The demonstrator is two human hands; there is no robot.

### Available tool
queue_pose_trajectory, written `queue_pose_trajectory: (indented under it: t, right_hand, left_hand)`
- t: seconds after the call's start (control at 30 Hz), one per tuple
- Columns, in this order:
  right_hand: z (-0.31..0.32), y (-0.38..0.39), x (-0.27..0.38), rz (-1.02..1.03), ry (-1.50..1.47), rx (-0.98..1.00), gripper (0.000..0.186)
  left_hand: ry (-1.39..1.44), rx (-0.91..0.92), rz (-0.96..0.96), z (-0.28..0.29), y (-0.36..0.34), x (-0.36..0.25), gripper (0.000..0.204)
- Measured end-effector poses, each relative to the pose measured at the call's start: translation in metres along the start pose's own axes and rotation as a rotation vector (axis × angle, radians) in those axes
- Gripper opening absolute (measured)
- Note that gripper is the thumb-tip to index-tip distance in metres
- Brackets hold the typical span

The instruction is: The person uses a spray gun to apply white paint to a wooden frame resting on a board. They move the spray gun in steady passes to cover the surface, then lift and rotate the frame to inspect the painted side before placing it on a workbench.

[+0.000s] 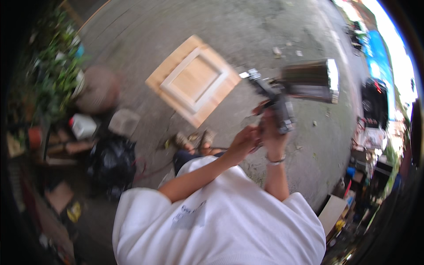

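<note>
Black bag [111, 162] sits well off to the left of the left hand [242, 142] — that hand's curled, fingers pinching the tool's base. Right hand [273, 132] is wrapped tight around the grey power tool [276, 104], raised above the wooden frame [194, 79] on the ground.

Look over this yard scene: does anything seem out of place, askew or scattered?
Yes. The wooden framed panel lies flat and skewed on the bare concrete ground, small scraps are scattered beyond it, and a black bag slumps among clutter on the left.
</note>
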State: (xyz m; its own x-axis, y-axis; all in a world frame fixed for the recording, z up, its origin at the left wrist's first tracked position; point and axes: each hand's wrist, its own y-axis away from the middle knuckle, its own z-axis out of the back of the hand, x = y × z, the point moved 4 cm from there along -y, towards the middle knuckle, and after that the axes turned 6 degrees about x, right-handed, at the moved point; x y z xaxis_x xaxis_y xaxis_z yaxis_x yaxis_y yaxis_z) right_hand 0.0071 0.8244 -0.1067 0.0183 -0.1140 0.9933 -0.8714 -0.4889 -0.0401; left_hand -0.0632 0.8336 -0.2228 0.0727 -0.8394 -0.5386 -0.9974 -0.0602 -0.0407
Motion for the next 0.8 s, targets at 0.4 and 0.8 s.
queue_pose_trajectory:
  t: [0.4, 0.8]
  right_hand:
    - [-0.026, 0.004, -0.011, -0.081, 0.219, 0.19, 0.033]
    - [0.026, -0.02, -0.057, 0.135, 0.29, -0.015, 0.025]
  left_hand:
    - [-0.503, -0.134, -0.064, 0.04, 0.022, 0.016, 0.056]
    - [-0.265, 0.367, 0.234, 0.086, 0.014, 0.062, 0.065]
